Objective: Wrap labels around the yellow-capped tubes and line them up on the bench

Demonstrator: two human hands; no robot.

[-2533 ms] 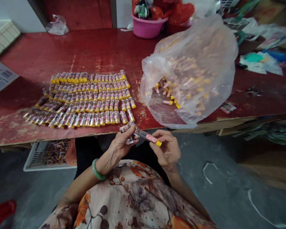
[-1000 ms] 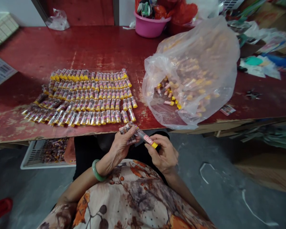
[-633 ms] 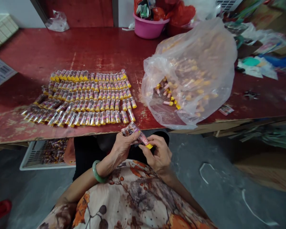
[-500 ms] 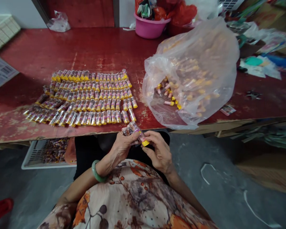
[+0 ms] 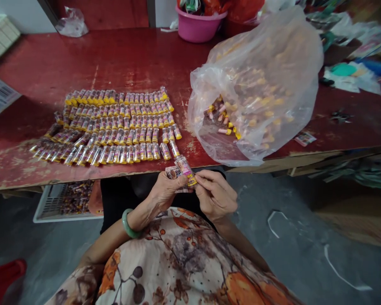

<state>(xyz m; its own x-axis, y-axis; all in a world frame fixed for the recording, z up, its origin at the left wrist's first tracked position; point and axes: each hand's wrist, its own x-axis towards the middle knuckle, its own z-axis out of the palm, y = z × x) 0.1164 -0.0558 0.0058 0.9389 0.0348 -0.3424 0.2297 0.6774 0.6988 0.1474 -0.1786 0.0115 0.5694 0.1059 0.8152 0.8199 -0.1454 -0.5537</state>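
One wrapped tube [image 5: 185, 170] sits just below mid-frame, pinched in the grip of the left hand [image 5: 163, 189] with flat wrappers [image 5: 172, 172] too overlapped to count; the grip of the right hand [image 5: 217, 194] pinches its yellow end. Five rows of tubes [image 5: 142, 152] lie centre-left on the tabletop [image 5: 123, 63]. One bag [image 5: 260, 91], upper right, blurs its contents. One pink basin [image 5: 201, 29] is cut off above; one basket [image 5: 66, 219], lower left, is partly hidden.

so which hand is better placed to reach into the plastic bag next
Probably the right hand: it is nearer the plastic bag, with only its fingertips at the tube, while the left hand grips the printed wrappers.
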